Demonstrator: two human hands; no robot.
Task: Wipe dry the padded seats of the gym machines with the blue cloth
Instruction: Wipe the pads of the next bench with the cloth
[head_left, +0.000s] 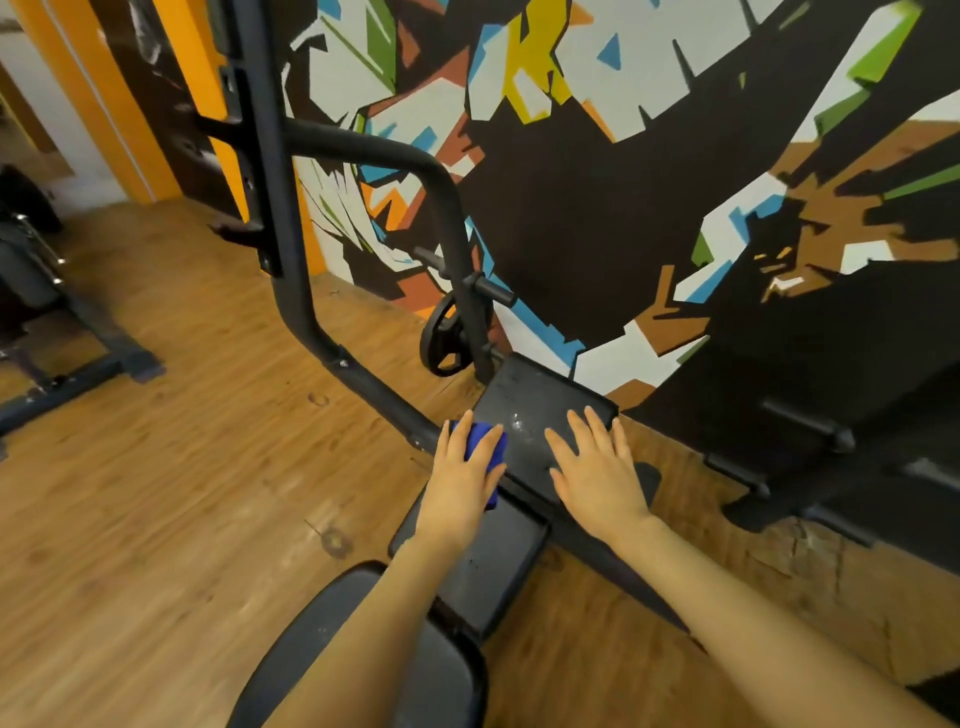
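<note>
The left hand (464, 470) lies flat on the blue cloth (485, 451), fingers straight and a little apart, pressing it down. The cloth is bunched under the palm and pokes out past the fingers, at the left edge of the black padded seat (535, 415). The right hand (597, 467) rests flat on the same pad, just to the right of the left hand, with its fingers spread. Small wet spots (517, 422) shine on the pad between the 2 hands. A second black pad (488, 561) sits below the left wrist. Beyond the left hand's fingertips, 1 round weight plate (448, 338) leans by the painted wall (597, 218). Wooden floor (182, 493) spreads left of the left hand.
</note>
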